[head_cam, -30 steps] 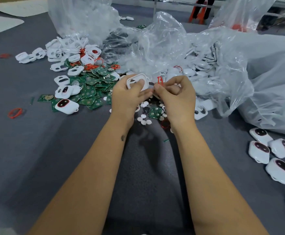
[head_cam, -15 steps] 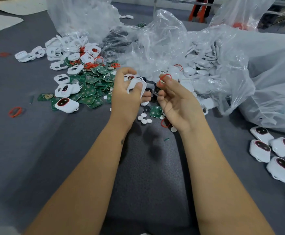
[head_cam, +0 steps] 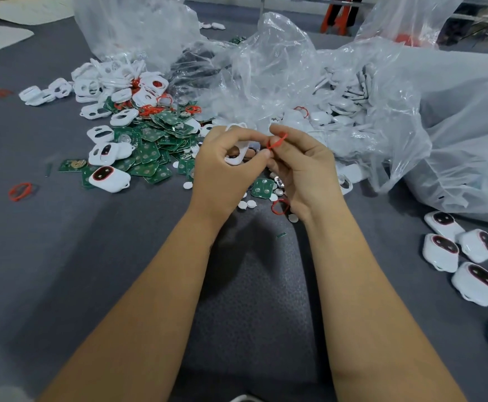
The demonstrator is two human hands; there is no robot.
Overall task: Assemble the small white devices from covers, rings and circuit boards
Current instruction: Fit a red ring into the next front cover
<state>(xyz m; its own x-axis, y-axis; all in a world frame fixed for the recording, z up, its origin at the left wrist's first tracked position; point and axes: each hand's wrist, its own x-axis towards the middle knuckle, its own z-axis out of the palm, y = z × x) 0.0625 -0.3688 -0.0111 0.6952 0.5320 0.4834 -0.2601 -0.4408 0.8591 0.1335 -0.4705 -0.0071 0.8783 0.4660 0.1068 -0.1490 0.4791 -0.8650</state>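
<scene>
Head view: the left hand (head_cam: 225, 166) holds a white cover (head_cam: 238, 152) in a curled grip, while the right hand (head_cam: 300, 166) pinches a thin red ring (head_cam: 276, 141) narrowly at its fingertips — ring just beside the cover, at its 2 o'clock. Green circuit boards (head_cam: 152, 149) lie heaped at 10 o'clock on the grey surface (head_cam: 63, 256); finished devices (head_cam: 442, 250) sit at 4 o'clock. The risk, as I judge it: the limp ring could twist or seat unevenly in the cover — or slip from so slight a pinch into the clutter below.

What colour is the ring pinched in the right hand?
Red; the ring in the right hand shows in the head view.
</scene>
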